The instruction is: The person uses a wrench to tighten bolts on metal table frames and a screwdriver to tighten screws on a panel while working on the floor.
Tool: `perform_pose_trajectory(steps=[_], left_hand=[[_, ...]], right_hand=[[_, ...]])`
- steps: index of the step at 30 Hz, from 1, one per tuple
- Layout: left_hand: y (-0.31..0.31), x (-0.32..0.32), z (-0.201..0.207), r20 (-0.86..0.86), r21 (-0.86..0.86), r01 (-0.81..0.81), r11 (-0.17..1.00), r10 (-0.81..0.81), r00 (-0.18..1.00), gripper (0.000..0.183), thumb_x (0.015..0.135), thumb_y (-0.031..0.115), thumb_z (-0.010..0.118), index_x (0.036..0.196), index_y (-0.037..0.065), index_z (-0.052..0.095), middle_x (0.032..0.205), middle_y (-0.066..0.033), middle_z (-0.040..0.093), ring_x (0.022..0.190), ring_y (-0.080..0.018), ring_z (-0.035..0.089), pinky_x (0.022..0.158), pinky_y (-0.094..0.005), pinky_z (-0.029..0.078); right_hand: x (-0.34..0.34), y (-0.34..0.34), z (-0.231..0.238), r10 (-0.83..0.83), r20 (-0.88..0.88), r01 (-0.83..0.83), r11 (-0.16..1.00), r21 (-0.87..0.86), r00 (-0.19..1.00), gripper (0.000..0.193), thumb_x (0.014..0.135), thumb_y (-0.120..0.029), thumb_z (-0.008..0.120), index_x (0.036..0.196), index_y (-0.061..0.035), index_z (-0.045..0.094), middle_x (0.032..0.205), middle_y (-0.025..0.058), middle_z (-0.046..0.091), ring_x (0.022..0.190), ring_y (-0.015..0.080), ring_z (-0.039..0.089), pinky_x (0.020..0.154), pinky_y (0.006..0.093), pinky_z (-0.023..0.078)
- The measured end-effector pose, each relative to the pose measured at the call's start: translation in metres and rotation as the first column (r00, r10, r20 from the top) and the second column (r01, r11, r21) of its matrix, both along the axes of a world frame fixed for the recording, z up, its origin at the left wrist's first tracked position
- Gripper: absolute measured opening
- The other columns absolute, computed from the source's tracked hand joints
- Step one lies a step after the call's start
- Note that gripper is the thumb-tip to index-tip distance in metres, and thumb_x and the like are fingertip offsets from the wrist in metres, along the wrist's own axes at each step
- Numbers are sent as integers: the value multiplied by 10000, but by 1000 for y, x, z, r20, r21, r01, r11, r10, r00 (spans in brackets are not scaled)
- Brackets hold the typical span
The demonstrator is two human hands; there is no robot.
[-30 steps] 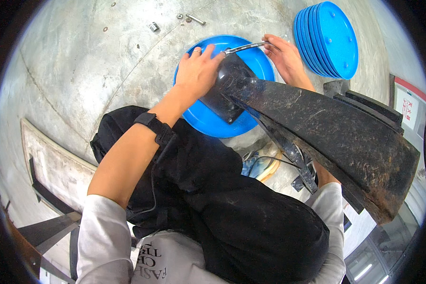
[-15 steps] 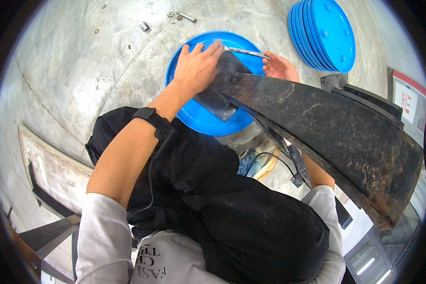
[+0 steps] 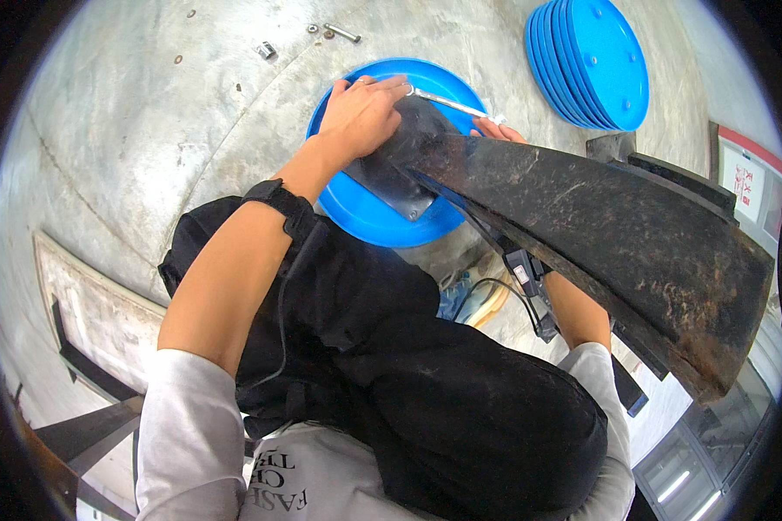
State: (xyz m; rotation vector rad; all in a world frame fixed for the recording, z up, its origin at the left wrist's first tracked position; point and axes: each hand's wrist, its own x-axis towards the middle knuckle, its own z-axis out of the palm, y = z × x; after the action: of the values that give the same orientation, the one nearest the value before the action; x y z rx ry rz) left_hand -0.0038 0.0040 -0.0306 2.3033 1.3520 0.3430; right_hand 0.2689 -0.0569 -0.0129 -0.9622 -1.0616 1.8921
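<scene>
A silver wrench (image 3: pixel 450 102) lies across the far side of a blue round dished plate (image 3: pixel 391 233). My left hand (image 3: pixel 359 117) reaches over the plate, its fingers closed at the wrench's left end. What sits under those fingertips is hidden. At the wrench's other end are the fingers of my right hand (image 3: pixel 499 132), partly hidden behind a long dark metal arm (image 3: pixel 599 204). This scuffed arm slants in from the right and meets a black square mounting plate (image 3: pixel 415 198) lying on the blue plate. A bolt head shows at the mounting plate's near corner.
Several blue round plates (image 3: pixel 613 74) stand stacked at the far right. On the concrete floor (image 3: pixel 130 104) lie a bolt (image 3: pixel 342 33), a socket (image 3: pixel 266 49) and small washers. My black-clad legs (image 3: pixel 365 347) are close below; a cable hangs under the metal arm.
The wrench's right end has swung slightly nearer to me, and my right hand has moved with it, now more hidden by the metal arm. My left hand stays at the wrench's left end.
</scene>
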Motion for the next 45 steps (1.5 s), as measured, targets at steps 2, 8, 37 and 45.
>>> perform_pose_trajectory(steps=[2, 8, 37, 45], left_hand=[[3, 1, 1, -14, -121, -20, 992, 19, 1000, 434, 772, 155, 525, 1205, 173, 500, 1310, 6, 444, 1088, -239, 485, 922, -421, 331], [-4, -5, -11, 87, -11, -7, 1000, 8, 996, 441, 775, 158, 503, 1215, 163, 485, 1298, -2, 446, 1127, -243, 450, 898, -439, 350], [-24, 9, -5, -287, 277, 143, 950, -60, 956, 459, 769, 149, 472, 1213, 31, 479, 1243, -81, 459, 1169, -231, 390, 953, -370, 333], [-18, 10, 10, -119, 89, 124, 988, -113, 986, 514, 718, 57, 572, 1216, 11, 453, 1287, -86, 415, 1003, -269, 477, 877, -341, 412]], right_hand=[[-14, 5, 13, -227, 105, 249, 918, -308, 968, 515, 930, -336, 361, 1338, -38, 265, 1410, 97, 226, 1301, 200, 238, 1053, 411, 279], [-23, 12, 23, -254, 121, 279, 914, -295, 960, 478, 900, -264, 440, 1294, -19, 321, 1379, 102, 283, 1274, 215, 283, 1009, 412, 328], [-148, 135, 27, 546, 639, -708, 706, -3, 542, 357, 805, -310, 563, 1031, -37, 604, 933, 77, 628, 846, 154, 565, 749, 274, 441], [-88, 140, 3, 169, 830, -603, 764, 231, 532, 234, 787, -114, 533, 985, -5, 597, 911, 112, 624, 848, 194, 582, 784, 303, 453]])
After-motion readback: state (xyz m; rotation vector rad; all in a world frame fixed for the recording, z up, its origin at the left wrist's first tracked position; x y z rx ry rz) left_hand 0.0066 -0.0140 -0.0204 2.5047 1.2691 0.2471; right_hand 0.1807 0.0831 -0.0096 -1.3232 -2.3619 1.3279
